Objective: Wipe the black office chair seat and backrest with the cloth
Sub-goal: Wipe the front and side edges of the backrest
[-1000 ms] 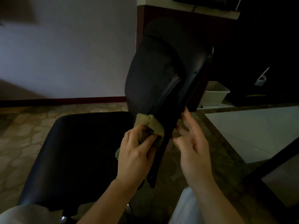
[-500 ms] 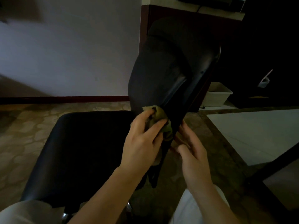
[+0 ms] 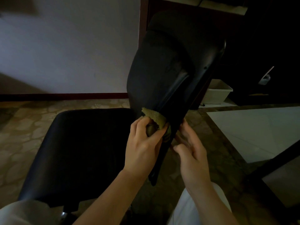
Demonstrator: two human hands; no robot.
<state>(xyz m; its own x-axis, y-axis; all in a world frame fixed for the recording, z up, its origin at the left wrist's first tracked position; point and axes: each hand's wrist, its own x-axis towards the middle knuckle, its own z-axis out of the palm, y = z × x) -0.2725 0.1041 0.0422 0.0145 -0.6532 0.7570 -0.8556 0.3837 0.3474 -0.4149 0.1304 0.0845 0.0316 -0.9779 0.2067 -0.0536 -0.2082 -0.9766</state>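
The black office chair fills the middle of the head view: its seat (image 3: 84, 146) lies at the left and its backrest (image 3: 164, 70) rises to the upper right. My left hand (image 3: 142, 143) grips a bunched olive-green cloth (image 3: 154, 118) and presses it against the backrest's lower edge. My right hand (image 3: 191, 151) sits just right of the backrest's lower edge, fingers relaxed and touching its back side.
A pale wall (image 3: 68, 46) with a dark skirting board stands behind the chair. A white plastic tub (image 3: 217, 91) rests on the floor at the right, beside dark furniture. Patterned floor (image 3: 21, 127) lies on the left, pale tiles (image 3: 253, 130) on the right.
My left hand has worked the cloth slightly up along the backrest's lower edge. My right hand has closed in on the backrest's back side from farther right.
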